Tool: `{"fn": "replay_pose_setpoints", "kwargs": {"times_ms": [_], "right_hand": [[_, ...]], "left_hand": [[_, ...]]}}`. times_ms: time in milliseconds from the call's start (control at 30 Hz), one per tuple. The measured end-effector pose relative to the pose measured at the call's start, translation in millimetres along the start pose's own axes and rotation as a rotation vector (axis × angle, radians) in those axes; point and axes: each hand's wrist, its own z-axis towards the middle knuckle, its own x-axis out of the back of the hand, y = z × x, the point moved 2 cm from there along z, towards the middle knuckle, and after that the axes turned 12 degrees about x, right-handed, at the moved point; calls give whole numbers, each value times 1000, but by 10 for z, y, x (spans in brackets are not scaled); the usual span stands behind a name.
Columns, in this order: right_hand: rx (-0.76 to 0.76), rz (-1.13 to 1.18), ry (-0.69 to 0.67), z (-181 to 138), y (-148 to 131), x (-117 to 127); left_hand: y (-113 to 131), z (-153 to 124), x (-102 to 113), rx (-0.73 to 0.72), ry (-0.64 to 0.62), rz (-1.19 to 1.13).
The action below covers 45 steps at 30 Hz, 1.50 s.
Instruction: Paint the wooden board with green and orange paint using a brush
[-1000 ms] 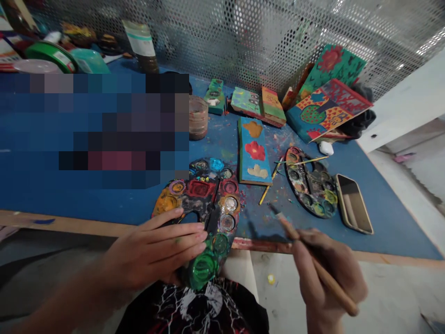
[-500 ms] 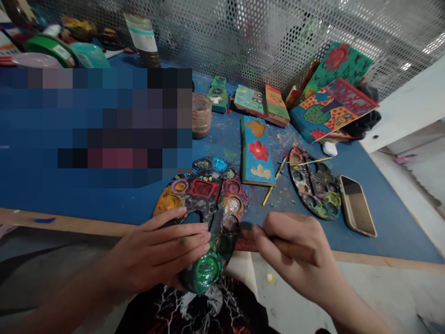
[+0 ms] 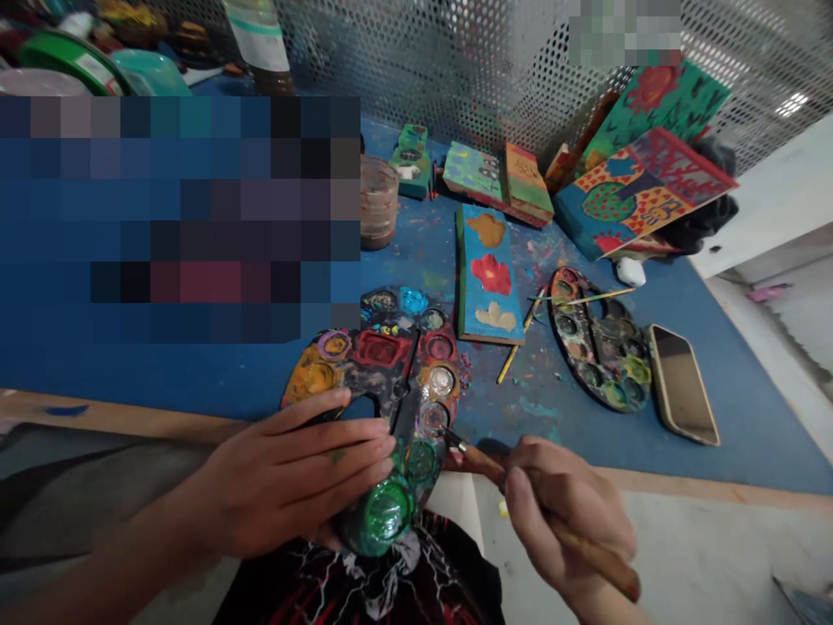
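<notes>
**Fingers on palette and brush: smear and tip risks**

Fingers (image 3: 364, 430) of the left hand (image 3: 286, 473) lie flat and extended across the near end of the palette (image 3: 374, 382), pressing on it and closing around nothing. From the head view, I read the right hand (image 3: 566, 512) as closed around the paintbrush (image 3: 521, 495), whose tip meets a well on the palette's right edge.

Risk assessment, head view:
- The palette overhangs the near edge of the table (image 3: 195, 373). I judge that lighter left-hand pressure, or a hard push from the brush, could tip it toward the lap.
- The left fingertips sit just beside the green well (image 3: 383, 512); a small slide would smear wet paint.
- An overloaded brush could drip on the table edge.

Appearance: the palette is oval and dark, crusted with mixed paint, with round wells in yellow, purple, red, blue and green, and a thumb hole near the left fingers. A painted board (image 3: 489, 273) and a second palette (image 3: 602, 351) lie beyond, well apart.
</notes>
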Motion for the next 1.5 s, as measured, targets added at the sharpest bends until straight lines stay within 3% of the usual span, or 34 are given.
{"fn": "replay_pose_setpoints", "kwargs": {"times_ms": [200, 367, 600, 700, 833, 900, 1000, 1200, 1367, 1500], "right_hand": [[69, -1, 13, -46, -3, -17], [43, 76, 86, -208, 76, -73], [24, 139, 94, -218, 105, -84], [-77, 216, 131, -223, 120, -58], [-391, 309, 289, -168, 241, 33], [-429, 288, 314, -71, 300, 93], [-288, 207, 196, 127, 319, 155], [-40, 132, -131, 333, 176, 102], [56, -36, -198, 424, 81, -9], [274, -50, -303, 406, 12, -70]], "left_hand": [[-12, -19, 1, -73, -84, 53], [-3, -38, 0, 28, -33, 10], [-41, -14, 45, -77, -142, 87], [-29, -21, 40, -58, -130, 72], [-21, -37, -6, -24, -102, 49], [-23, -37, -27, -73, -60, 49], [-33, -19, -41, -101, -3, 60], [-18, 34, -27, -118, -14, 99], [-19, 14, -28, -148, -75, 135], [-27, -22, -36, -112, -46, 110]]}}
